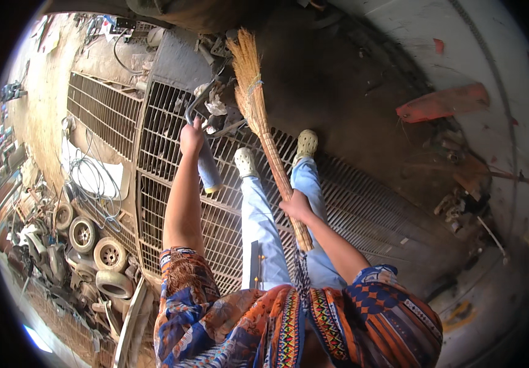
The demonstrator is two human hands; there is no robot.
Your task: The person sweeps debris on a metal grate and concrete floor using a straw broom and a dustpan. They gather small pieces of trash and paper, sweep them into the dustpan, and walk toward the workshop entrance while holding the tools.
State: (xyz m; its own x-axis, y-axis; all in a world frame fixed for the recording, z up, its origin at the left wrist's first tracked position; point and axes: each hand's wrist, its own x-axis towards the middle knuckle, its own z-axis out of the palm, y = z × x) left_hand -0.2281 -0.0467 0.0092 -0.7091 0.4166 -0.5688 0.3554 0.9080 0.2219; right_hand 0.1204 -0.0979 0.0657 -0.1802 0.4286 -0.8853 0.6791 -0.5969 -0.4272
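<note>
My right hand is closed round the lower handle of a straw broom, whose bristles point away from me. The broom slants up and slightly left, passing between my feet. Off to the left, my left hand is closed on what looks like a paint roller. Its bent grey metal rod rises beyond the fist, and a blue-grey cylinder with a yellowish end hangs on the near side. Crumpled pale scraps and other debris lie just beyond this hand.
I stand on a metal floor grate in pale clogs. Wheels and metal parts are heaped at left, near coiled cable on a white sheet. A red panel lies at right. Dark dusty floor stretches ahead.
</note>
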